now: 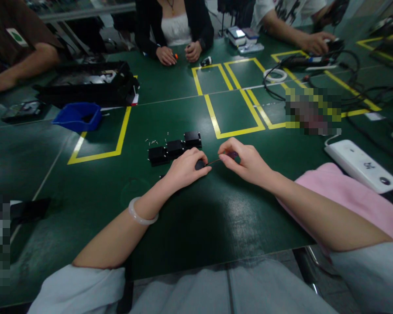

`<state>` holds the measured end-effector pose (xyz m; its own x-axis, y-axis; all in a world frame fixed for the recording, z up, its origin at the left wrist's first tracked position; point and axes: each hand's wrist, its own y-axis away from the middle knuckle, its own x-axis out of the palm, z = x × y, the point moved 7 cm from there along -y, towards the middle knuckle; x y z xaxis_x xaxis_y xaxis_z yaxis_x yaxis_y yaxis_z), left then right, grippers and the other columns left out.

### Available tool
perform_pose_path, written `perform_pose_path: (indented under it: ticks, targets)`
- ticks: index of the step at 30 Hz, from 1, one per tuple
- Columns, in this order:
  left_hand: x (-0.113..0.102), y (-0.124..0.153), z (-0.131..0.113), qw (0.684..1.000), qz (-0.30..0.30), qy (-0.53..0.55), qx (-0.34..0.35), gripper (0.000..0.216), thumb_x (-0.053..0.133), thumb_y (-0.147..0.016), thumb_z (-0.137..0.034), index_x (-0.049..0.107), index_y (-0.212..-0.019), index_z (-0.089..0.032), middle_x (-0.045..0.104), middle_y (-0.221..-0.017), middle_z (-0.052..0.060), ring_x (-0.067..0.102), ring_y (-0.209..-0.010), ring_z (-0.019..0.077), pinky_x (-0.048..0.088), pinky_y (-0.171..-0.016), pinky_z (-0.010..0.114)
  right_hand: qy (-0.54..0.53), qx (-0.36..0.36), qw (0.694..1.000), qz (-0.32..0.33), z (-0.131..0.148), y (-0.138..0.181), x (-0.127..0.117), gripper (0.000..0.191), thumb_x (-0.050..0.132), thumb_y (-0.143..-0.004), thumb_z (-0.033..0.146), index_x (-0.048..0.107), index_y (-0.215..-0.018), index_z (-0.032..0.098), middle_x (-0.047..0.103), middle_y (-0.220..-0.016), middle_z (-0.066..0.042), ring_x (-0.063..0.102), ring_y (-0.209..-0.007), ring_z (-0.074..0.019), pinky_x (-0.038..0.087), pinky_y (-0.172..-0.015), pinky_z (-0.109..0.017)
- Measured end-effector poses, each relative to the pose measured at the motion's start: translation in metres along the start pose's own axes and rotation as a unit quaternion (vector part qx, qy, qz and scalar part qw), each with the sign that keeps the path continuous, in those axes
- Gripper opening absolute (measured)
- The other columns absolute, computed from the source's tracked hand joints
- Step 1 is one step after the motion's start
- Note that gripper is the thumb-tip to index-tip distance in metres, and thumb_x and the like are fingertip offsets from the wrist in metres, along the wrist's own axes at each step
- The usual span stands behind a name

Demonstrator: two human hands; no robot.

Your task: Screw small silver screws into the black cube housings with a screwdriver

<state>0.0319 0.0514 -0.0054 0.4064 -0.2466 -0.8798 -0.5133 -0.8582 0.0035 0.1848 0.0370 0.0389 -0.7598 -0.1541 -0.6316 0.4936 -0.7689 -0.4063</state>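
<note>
The left hand [186, 169] is curled shut around a small black part [200, 165] and holds it down on the green desk [196, 218]. The right hand [246, 163] pinches a thin tool [227, 158] between thumb and fingers. The tool has a dark purple end in the fingers, and a thin metal stick that points left at the small black part. The tip is right at the part, but I cannot tell if it goes in. The two hands are close together, in the middle of the desk, near the person. A white bracelet [140, 214] sits on the left wrist.

Just behind the left hand, three black blocks [174, 149] lie in a row, touching each other. Some tiny screws [153, 141] lie loose next to them, on the left. By the right arm lies a pink cloth [347, 196], and beside it a white power strip [362, 165]. Yellow tape [216, 120] makes boxes on the desk.

Farther left is a blue bin [77, 116], and behind it a long black tray [85, 83]. Across the desk, a co-worker's hands [165, 56] rest on the top, with a small orange thing [176, 56] between them. A second person's arm [6, 80] lies at the far left. At the far right, a third person's hand [314, 42] rests by some black cables [353, 65].
</note>
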Motion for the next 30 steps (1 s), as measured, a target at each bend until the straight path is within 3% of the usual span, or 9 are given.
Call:
perform_pose_path:
  ticks: [17,23,30]
  targets:
    - [-0.0019,0.0003,-0.0025,1.000,0.004,0.004,-0.005,0.026,0.058,-0.090,-0.046,0.063,-0.097,-0.021,0.060,-0.106,0.006,0.059,-0.102,0.0250,0.049,-0.086,0.038,0.006,0.000,1.000,-0.002,-0.0002,0.0006,-0.0005,0.007,0.051,-0.095,0.028,0.052,-0.096,0.021,0.064,-0.082,-0.003,0.062,-0.073,-0.0163,0.045,-0.066,-0.028]
    - [-0.0008,0.0003,-0.0017,1.000,0.003,0.005,-0.003,0.026,0.059,-0.090,-0.045,0.063,-0.097,-0.021,0.060,-0.106,0.006,0.059,-0.102,0.0250,0.049,-0.086,0.038,0.009,-0.003,1.000,-0.005,0.0011,0.0013,-0.0002,0.013,0.049,-0.094,0.025,0.052,-0.106,0.020,0.064,-0.084,-0.003,0.063,-0.072,-0.0161,0.044,-0.064,-0.028]
    - [-0.0001,0.0002,0.0008,1.000,0.000,0.000,-0.002,0.026,0.060,-0.090,-0.045,0.064,-0.099,-0.021,0.060,-0.106,0.005,0.059,-0.103,0.0246,0.049,-0.086,0.037,0.016,0.017,1.000,-0.019,-0.0021,0.0015,-0.0018,0.013,0.047,-0.098,0.032,0.052,-0.096,0.020,0.062,-0.076,-0.001,0.060,-0.065,-0.0151,0.042,-0.063,-0.028]
